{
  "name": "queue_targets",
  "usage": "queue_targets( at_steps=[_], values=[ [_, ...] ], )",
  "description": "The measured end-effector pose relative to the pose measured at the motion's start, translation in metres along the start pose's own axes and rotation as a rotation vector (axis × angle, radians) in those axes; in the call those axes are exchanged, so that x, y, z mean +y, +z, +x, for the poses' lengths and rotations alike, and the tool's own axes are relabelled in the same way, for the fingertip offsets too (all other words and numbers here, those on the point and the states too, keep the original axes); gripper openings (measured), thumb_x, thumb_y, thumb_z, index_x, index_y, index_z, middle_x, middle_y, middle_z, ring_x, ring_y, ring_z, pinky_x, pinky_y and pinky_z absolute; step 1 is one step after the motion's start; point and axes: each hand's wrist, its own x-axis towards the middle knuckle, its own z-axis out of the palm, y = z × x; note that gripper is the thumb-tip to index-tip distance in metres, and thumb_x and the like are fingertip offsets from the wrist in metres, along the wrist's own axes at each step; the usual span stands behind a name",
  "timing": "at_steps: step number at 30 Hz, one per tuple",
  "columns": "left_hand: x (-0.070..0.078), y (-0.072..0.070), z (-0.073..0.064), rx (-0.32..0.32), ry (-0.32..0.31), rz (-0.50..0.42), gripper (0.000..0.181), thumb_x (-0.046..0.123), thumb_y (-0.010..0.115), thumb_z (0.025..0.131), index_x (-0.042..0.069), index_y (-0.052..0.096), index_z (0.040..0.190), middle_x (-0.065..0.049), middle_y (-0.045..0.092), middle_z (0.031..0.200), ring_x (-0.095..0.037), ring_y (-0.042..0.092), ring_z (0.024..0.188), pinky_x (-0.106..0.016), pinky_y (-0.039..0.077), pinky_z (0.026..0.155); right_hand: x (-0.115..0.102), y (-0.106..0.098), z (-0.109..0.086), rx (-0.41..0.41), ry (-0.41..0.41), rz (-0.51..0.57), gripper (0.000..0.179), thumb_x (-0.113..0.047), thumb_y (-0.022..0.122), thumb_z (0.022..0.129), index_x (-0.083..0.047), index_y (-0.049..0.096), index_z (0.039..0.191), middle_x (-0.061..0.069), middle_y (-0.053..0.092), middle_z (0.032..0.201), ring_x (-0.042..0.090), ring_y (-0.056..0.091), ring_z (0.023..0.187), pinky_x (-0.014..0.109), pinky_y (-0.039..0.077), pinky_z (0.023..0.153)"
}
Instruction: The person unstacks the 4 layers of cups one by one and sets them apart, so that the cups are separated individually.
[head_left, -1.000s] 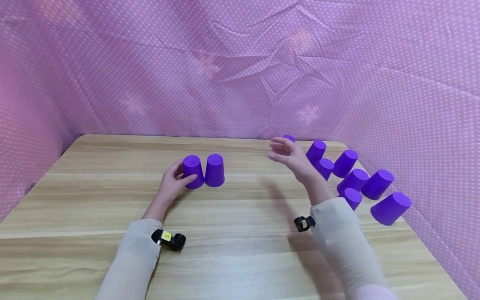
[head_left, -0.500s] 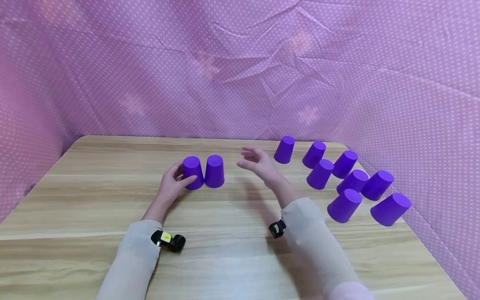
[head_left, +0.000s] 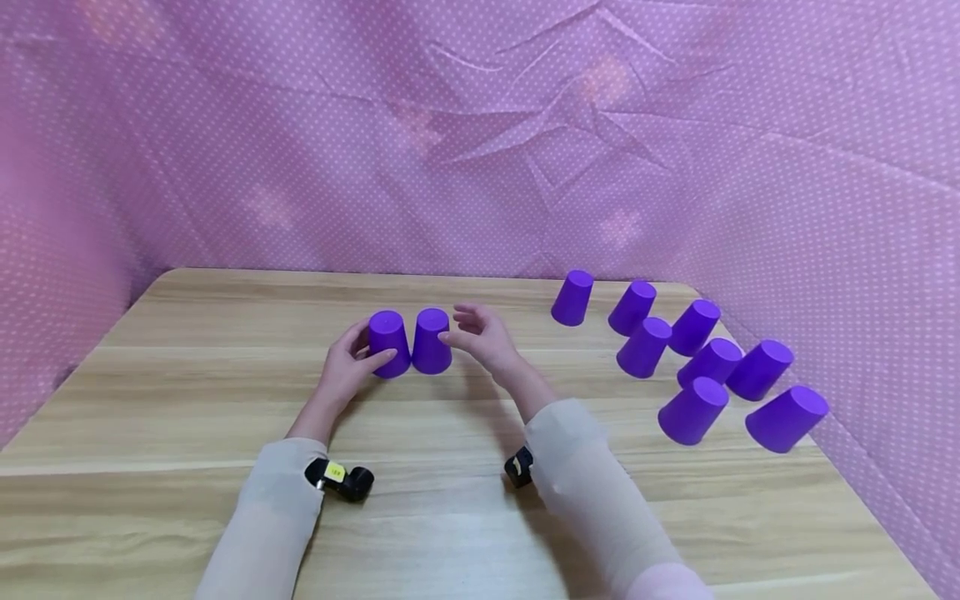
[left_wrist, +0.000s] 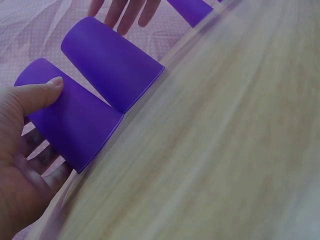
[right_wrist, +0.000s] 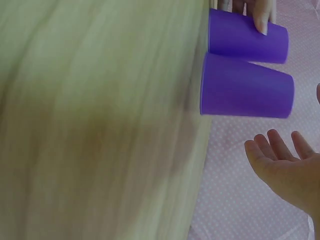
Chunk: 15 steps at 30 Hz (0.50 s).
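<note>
The left hand (head_left: pixel 347 367) hid part of the left cup (head_left: pixel 388 343), gripping it with thumb in front and fingers behind. Both purple cups stood upside down, touching, mid-table (head_left: pixel 225 400). The right hand (head_left: pixel 480 337) hovered just beside the right cup (head_left: pixel 432 340), fingers loosely spread, holding nothing.

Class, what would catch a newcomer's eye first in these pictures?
Two upturned purple cups stand touching mid-table: the left hand grips the left cup, while the open right hand hovers beside the right cup. Eight more purple cups cluster at the wooden table's right edge, against dotted pink fabric.
</note>
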Motion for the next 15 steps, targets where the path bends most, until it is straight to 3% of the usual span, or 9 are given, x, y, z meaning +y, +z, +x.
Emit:
queue_targets(
  at_steps=[15],
  values=[
    [-0.001,0.001,0.001,0.001,0.005,0.008,0.062,0.008,0.066,0.075,-0.001,0.036,0.128,-0.022,0.043,0.121,-0.029,0.039,0.111,-0.036,0.031,0.096,0.008,0.019,0.011,0.02,0.017,-0.007,0.056,-0.008,0.069,0.071,0.001,0.044,0.121,0.017,0.052,0.113,0.025,0.049,0.102,0.031,0.041,0.087]
  ],
)
